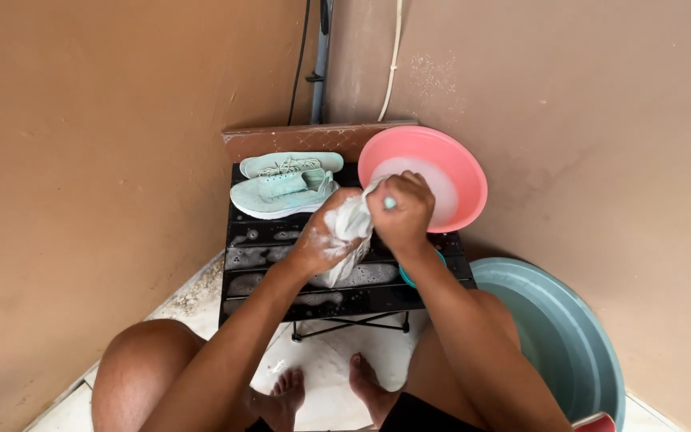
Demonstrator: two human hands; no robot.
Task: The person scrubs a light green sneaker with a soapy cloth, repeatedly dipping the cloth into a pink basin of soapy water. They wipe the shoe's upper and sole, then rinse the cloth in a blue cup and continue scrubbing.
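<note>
My left hand [323, 238] is covered in soap foam and grips a white, sudsy shoe [351, 232] over a low black slatted table [281, 240]. My right hand [401, 210] is closed on a small brush with a mint-green handle [390, 203], pressed against the top of the white shoe. Two mint-green sneakers [281, 188] lie on their sides at the far left of the table. A pink basin [453, 168] with soapy water stands at the table's far right, just beyond my right hand.
A large grey-green tub [569, 336] stands on the floor to the right. A small teal bowl [409, 276] shows under my right wrist. Brown walls close in on the left and behind. My knees and bare feet are beneath the table's near edge.
</note>
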